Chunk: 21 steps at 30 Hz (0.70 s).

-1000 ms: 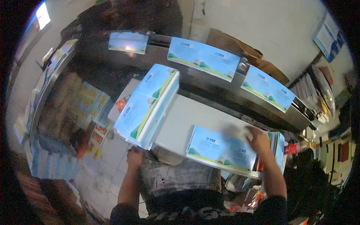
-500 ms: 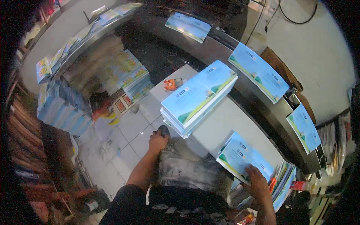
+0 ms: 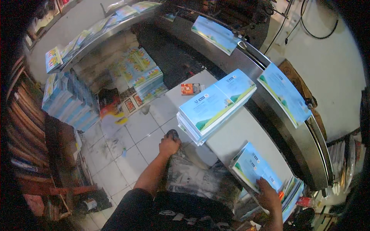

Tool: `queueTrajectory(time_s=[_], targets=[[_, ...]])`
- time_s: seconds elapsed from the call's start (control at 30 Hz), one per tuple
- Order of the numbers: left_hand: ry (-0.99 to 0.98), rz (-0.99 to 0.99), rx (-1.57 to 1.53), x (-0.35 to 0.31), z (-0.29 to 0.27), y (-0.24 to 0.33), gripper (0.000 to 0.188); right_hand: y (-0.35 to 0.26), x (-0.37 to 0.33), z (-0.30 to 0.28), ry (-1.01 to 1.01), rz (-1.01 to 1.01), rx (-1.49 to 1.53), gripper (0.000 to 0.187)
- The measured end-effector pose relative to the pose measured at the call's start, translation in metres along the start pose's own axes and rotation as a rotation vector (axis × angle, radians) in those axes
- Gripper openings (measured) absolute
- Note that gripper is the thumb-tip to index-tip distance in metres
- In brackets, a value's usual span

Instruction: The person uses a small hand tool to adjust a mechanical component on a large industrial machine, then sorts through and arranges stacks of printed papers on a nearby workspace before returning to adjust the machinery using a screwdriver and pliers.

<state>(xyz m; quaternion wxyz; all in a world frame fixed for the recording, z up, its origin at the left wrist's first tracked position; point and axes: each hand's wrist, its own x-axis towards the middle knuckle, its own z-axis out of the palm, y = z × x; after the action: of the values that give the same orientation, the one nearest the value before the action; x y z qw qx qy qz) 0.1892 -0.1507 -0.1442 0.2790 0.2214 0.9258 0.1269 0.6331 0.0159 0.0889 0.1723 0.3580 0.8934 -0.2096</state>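
Note:
My left hand (image 3: 170, 146) is closed around a dark rounded knob-like thing (image 3: 172, 134) near the edge of the pale table. Its kind does not show clearly. To the right, my right hand (image 3: 268, 194) has its fingers over the near edge of a blue printed booklet (image 3: 252, 161), and the thumb is hidden. More booklets seem to lie under that one. Between and beyond my hands, a thick stack of open blue printed sheets (image 3: 216, 100) sits on the pale table (image 3: 246, 127). Two blue sheets hang over the metal rail, a nearer sheet (image 3: 285, 92) and a farther sheet (image 3: 215, 34).
The curved metal rail (image 3: 322, 148) runs along the table's far side. A small orange box (image 3: 190, 89) lies behind the stack. Tall piles of printed sheets (image 3: 71, 102) stand on the tiled floor (image 3: 140, 159) at left. Magazines with an orange-handled tool (image 3: 281, 195) stand near my right hand.
The sheet that hung at the rail's near right end is no longer there. Both other sheets have slid along the rail toward the right. The whole view has shifted slightly.

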Motion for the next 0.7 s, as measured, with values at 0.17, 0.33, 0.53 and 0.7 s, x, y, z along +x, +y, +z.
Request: queueTrajectory(time_s=[0.17,0.33,0.53,0.7], targets=[[0.004,-0.016,-0.027,-0.003,-0.005,-0.001,0.069,0.098,0.006,-0.066,0.291,0.241,0.043,0.030],[-0.008,-0.020,-0.017,-0.001,-0.003,0.012,0.069,0.277,-0.023,-0.183,1.261,0.530,-0.224,0.037],[0.082,0.012,0.041,0.002,0.005,0.003,0.066,0.275,0.045,-0.176,1.153,0.003,0.605,0.046],[0.012,-0.007,-0.006,0.001,0.002,0.011,0.070,0.254,0.037,-0.069,0.898,0.181,0.423,0.042]])
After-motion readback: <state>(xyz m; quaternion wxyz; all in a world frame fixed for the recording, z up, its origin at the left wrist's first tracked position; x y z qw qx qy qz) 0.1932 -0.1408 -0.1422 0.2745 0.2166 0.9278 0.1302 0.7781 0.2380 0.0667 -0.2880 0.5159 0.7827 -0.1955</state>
